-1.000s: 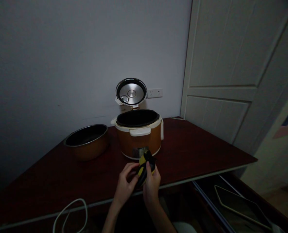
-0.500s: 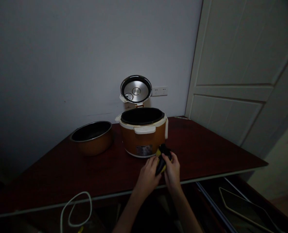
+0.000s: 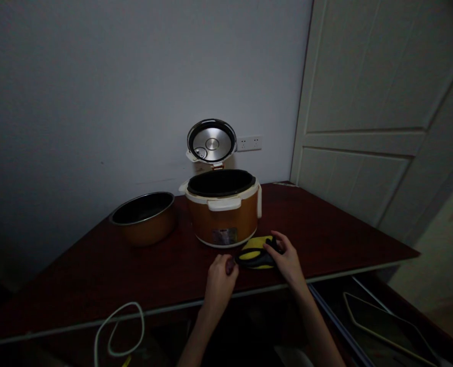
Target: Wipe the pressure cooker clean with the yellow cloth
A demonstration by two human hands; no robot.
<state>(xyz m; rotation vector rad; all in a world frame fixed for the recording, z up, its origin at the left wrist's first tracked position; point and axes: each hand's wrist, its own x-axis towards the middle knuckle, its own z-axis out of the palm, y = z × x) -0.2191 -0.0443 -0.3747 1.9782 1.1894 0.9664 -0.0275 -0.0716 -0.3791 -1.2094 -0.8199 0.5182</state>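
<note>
A white cable (image 3: 119, 355) loops over the front edge of the table (image 3: 325, 239) at left; behind it, toward the left edge, sits a wide pot (image 3: 148, 224), beside the open cooker (image 3: 222, 216). Nearer the front edge, the left hand (image 3: 219, 278) is curled nearly closed; whether it pinches anything is too dark to tell. Just right of its fingertips, in front of the cooker, is the yellow-and-black item (image 3: 255, 252), between both hands. It looks light and fairly soft, unlikely to break, best held by its ends. The right hand (image 3: 287, 257) grips its right end, thumb in front, fingers behind.
</note>
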